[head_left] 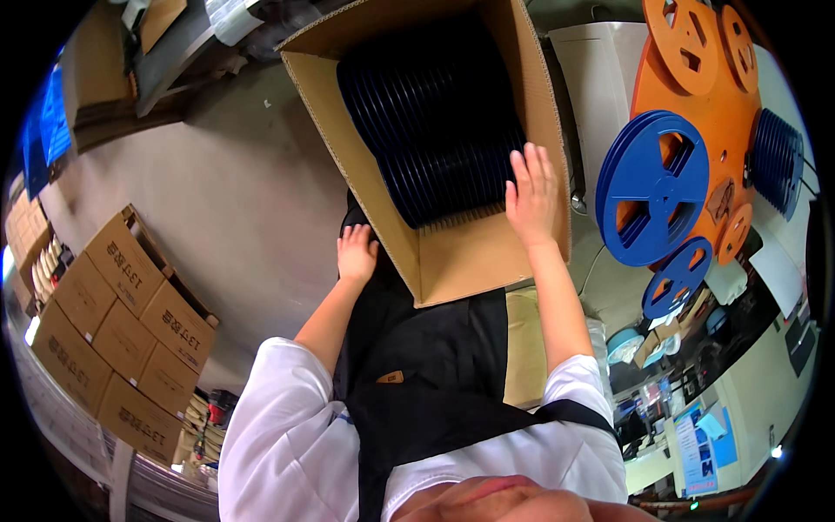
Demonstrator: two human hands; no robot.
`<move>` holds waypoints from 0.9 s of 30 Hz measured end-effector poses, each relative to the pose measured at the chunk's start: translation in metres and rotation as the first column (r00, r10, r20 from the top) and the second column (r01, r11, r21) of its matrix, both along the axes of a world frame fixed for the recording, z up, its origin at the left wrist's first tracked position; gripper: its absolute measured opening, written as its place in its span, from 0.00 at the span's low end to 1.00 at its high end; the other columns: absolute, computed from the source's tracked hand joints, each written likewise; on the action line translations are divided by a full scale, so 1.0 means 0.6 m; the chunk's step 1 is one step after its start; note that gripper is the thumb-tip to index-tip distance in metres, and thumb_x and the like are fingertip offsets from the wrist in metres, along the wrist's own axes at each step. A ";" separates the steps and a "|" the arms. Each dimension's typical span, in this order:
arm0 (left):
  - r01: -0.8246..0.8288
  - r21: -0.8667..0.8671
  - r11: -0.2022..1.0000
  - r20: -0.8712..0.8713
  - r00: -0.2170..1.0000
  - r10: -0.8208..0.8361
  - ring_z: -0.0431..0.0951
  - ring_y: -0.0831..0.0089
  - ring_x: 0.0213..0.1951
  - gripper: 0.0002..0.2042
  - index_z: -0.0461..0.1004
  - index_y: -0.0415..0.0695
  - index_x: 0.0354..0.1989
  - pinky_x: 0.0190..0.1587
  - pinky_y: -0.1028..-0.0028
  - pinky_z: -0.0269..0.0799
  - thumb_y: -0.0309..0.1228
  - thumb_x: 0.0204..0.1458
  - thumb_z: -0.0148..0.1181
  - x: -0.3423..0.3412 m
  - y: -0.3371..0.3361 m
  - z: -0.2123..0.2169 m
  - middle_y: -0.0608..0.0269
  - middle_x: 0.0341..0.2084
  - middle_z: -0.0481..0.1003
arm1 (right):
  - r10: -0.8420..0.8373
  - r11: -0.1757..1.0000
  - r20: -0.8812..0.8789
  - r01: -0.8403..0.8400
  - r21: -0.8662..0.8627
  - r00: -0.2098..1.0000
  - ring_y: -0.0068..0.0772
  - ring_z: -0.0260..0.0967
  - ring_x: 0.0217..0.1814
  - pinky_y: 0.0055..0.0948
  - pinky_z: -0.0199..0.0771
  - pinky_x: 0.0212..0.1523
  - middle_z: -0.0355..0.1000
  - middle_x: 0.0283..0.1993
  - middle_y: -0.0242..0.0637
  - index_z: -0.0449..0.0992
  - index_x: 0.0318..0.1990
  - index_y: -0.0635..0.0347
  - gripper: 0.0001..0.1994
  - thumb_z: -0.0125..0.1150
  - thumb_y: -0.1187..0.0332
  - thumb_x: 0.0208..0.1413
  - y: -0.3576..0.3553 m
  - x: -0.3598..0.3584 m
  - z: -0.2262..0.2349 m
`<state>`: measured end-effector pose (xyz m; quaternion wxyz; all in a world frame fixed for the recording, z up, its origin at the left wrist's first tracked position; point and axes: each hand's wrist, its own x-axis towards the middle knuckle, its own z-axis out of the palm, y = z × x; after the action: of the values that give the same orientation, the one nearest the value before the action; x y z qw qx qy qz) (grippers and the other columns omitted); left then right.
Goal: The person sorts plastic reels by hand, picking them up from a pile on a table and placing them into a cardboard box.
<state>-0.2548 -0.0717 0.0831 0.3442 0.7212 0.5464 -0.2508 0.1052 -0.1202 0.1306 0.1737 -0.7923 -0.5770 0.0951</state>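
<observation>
Far left: a stack of sealed cartons (122, 326) on the floor, six faces countable, the rest cut off by the dark rim of the view. Above them, a blue patch (43, 130) too warped to identify.

Centre left: the left hand (355, 252), fingers loosely spread, resting against the outer left wall of an open cardboard box (452, 261); its palm is turned away, so whether it presses or merely touches cannot be told. The box sits tilted on the person's lap over a black apron (426, 348).

Centre: inside the box, a tight row of dark blue reels (435, 122) standing on edge. Only their rims show; they are too closely packed to count, and the far end of the row is lost in shadow.

Centre right: the right hand (531, 196), fingers extended and slightly apart, laid flat on the near end of the reel row at the box's right wall, gripping nothing.

Right: a machine with orange reels (696, 52), four in view, and blue reels (652, 187), two facing the camera. A further dark blue stack (777, 161) is seen edge-on. The cluttered bench (687, 348) below is hard to make out.
</observation>
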 end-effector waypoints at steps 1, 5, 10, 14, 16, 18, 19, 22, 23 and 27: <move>0.194 -0.032 0.980 -0.032 0.980 -0.195 0.55 0.59 0.64 0.19 0.67 0.46 0.54 0.64 0.57 0.48 0.38 0.54 0.51 -0.006 -0.001 -0.002 0.60 0.59 0.63 | 0.020 0.997 -0.053 -0.023 -0.069 0.998 0.45 0.51 0.68 0.42 0.54 0.63 0.52 0.67 0.39 0.60 0.62 0.52 0.30 0.58 0.72 0.48 0.013 -0.009 -0.012; 0.407 -0.247 0.880 -0.121 0.888 -0.444 0.55 0.61 0.64 0.20 0.66 0.46 0.55 0.65 0.57 0.46 0.39 0.55 0.48 -0.020 0.030 0.008 0.61 0.59 0.63 | -0.361 0.914 -0.174 0.311 -0.263 0.916 0.46 0.60 0.59 0.40 0.66 0.55 0.59 0.61 0.39 0.62 0.59 0.50 0.24 0.54 0.72 0.52 0.067 0.011 -0.120; 0.423 -0.083 0.902 -0.061 0.901 -0.429 0.62 0.62 0.59 0.15 0.70 0.43 0.46 0.63 0.57 0.50 0.34 0.53 0.47 -0.033 0.054 0.002 0.61 0.52 0.69 | -0.387 0.790 -0.046 0.306 -0.532 0.921 0.47 0.66 0.52 0.41 0.68 0.51 0.64 0.53 0.39 0.66 0.56 0.42 0.21 0.47 0.74 0.54 0.151 0.053 -0.180; 0.421 -0.086 0.903 -0.069 0.902 -0.427 0.64 0.62 0.57 0.13 0.72 0.43 0.43 0.63 0.58 0.52 0.34 0.52 0.47 -0.033 0.050 0.004 0.61 0.50 0.71 | -0.391 0.762 -0.015 0.315 -0.566 0.920 0.46 0.66 0.51 0.42 0.69 0.50 0.65 0.51 0.40 0.68 0.55 0.40 0.22 0.46 0.75 0.53 0.166 0.058 -0.220; 0.411 -0.096 0.907 -0.072 0.906 -0.418 0.64 0.62 0.57 0.13 0.72 0.43 0.43 0.62 0.58 0.52 0.34 0.52 0.47 -0.038 0.045 0.002 0.61 0.50 0.71 | -0.394 0.761 0.002 0.327 -0.559 0.919 0.47 0.66 0.50 0.43 0.70 0.48 0.65 0.50 0.40 0.69 0.53 0.41 0.20 0.48 0.74 0.52 0.171 0.055 -0.227; 0.403 -0.113 0.908 -0.084 0.907 -0.413 0.64 0.62 0.57 0.13 0.72 0.43 0.42 0.62 0.59 0.53 0.34 0.51 0.48 -0.034 0.047 0.004 0.61 0.49 0.71 | -0.392 0.786 0.023 0.348 -0.511 0.920 0.47 0.67 0.49 0.44 0.71 0.46 0.65 0.48 0.40 0.70 0.50 0.44 0.17 0.50 0.73 0.52 0.175 0.050 -0.233; 0.399 -0.115 0.910 -0.083 0.909 -0.409 0.64 0.62 0.57 0.13 0.72 0.43 0.42 0.62 0.60 0.53 0.34 0.51 0.48 -0.033 0.048 0.004 0.61 0.49 0.71 | -0.369 0.810 0.056 0.351 -0.471 0.928 0.47 0.67 0.48 0.44 0.71 0.45 0.65 0.47 0.39 0.70 0.48 0.45 0.15 0.51 0.72 0.51 0.176 0.050 -0.238; 0.386 -0.117 0.915 -0.077 0.915 -0.396 0.64 0.62 0.57 0.13 0.72 0.43 0.41 0.61 0.60 0.55 0.34 0.50 0.49 -0.036 0.045 0.001 0.61 0.48 0.71 | -0.295 0.873 0.144 0.328 -0.361 0.945 0.46 0.66 0.46 0.44 0.71 0.42 0.65 0.43 0.39 0.70 0.41 0.49 0.10 0.55 0.70 0.50 0.182 0.049 -0.254; 0.381 -0.114 0.918 -0.071 0.918 -0.390 0.64 0.62 0.57 0.13 0.72 0.44 0.41 0.61 0.61 0.55 0.34 0.50 0.49 -0.038 0.043 0.000 0.61 0.48 0.71 | -0.264 0.891 0.166 0.306 -0.335 0.950 0.45 0.66 0.46 0.44 0.71 0.41 0.64 0.42 0.38 0.70 0.40 0.50 0.09 0.55 0.70 0.49 0.187 0.050 -0.256; 0.369 -0.095 0.924 -0.051 0.926 -0.375 0.65 0.62 0.56 0.12 0.72 0.44 0.39 0.60 0.61 0.57 0.33 0.49 0.50 -0.042 0.041 -0.001 0.61 0.47 0.71 | -0.124 0.963 0.271 0.182 -0.199 0.955 0.40 0.65 0.46 0.40 0.71 0.39 0.65 0.43 0.35 0.71 0.41 0.50 0.12 0.56 0.72 0.45 0.190 0.052 -0.274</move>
<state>-0.2802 -0.0472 0.0823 0.3015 0.7877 0.3999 -0.3588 0.1366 -0.0064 -0.0337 0.0152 -0.8550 -0.5168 0.0420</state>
